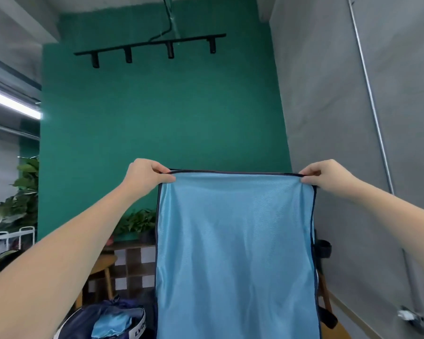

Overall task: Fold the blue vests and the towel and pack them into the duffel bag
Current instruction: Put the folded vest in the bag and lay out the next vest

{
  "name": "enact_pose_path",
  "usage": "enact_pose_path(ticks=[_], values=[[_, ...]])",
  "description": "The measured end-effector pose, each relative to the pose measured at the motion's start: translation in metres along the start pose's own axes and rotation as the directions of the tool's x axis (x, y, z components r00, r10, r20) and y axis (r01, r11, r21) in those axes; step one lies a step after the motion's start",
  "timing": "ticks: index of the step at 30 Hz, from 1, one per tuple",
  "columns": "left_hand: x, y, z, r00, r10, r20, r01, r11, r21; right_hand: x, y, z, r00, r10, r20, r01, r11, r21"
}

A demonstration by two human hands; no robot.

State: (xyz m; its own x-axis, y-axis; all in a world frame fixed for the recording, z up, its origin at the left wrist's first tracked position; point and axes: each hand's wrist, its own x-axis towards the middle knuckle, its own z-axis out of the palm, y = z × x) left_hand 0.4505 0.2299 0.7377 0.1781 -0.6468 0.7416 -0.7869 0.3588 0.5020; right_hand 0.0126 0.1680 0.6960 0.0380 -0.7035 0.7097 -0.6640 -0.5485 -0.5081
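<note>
Against a green wall, left hand and right hand pinch the blue vest's top corners; held level and taut, it should fold squarely.

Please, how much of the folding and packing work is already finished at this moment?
Done: light blue fabric already lies in the open duffel bag at lower left. In hand: the left hand and right hand each pinch a top corner of a blue vest, held up and hanging unfolded. Left: fold it and pack it; no towel is visible.
</note>
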Motion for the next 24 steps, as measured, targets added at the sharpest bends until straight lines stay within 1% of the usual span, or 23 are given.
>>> enact_pose_path(ticks=[3, 7, 11, 13, 15, 17, 19, 21, 22, 24], values=[[0.001, -0.006, -0.006, 0.999, -0.008, 0.046, 0.007, 0.999, 0.033, 0.003, 0.000, 0.001, 0.999, 0.013, 0.052, -0.012, 1.000, -0.020], [-0.001, -0.022, -0.007, 0.995, -0.051, 0.081, 0.045, 0.997, 0.067, 0.005, 0.004, 0.013, 0.994, -0.002, 0.106, 0.020, 0.985, -0.170], [-0.004, -0.042, -0.001, 0.983, -0.092, 0.159, 0.083, 0.995, 0.063, 0.006, 0.008, 0.030, 0.995, -0.003, 0.097, 0.020, 0.985, -0.173], [-0.004, -0.053, 0.004, 0.973, -0.088, 0.211, 0.076, 0.995, 0.065, 0.006, 0.011, 0.039, 0.993, 0.007, 0.117, 0.013, 0.985, -0.169], [-0.004, -0.065, 0.011, 0.961, -0.087, 0.263, 0.074, 0.996, 0.059, 0.008, 0.012, 0.048, 0.986, 0.042, 0.159, -0.007, 0.977, -0.212], [-0.001, -0.078, 0.021, 0.938, -0.136, 0.318, 0.118, 0.990, 0.075, 0.011, 0.013, 0.057, 0.967, 0.129, 0.220, -0.070, 0.964, -0.258], [0.001, -0.088, 0.036, 0.901, -0.232, 0.365, 0.200, 0.972, 0.123, 0.015, 0.014, 0.067, 0.927, 0.251, 0.280, -0.181, 0.951, -0.252], [0.001, -0.094, 0.055, 0.852, -0.334, 0.404, 0.307, 0.943, 0.132, 0.018, 0.017, 0.079, 0.859, 0.368, 0.355, -0.330, 0.929, -0.166], [0.000, -0.095, 0.065, 0.822, -0.380, 0.423, 0.374, 0.922, 0.103, 0.020, 0.020, 0.087, 0.831, 0.399, 0.386, -0.390, 0.915, -0.106], [0.000, -0.099, 0.084, 0.771, -0.440, 0.460, 0.484, 0.875, 0.026, 0.026, 0.027, 0.107, 0.801, 0.428, 0.419, -0.480, 0.877, 0.021]])
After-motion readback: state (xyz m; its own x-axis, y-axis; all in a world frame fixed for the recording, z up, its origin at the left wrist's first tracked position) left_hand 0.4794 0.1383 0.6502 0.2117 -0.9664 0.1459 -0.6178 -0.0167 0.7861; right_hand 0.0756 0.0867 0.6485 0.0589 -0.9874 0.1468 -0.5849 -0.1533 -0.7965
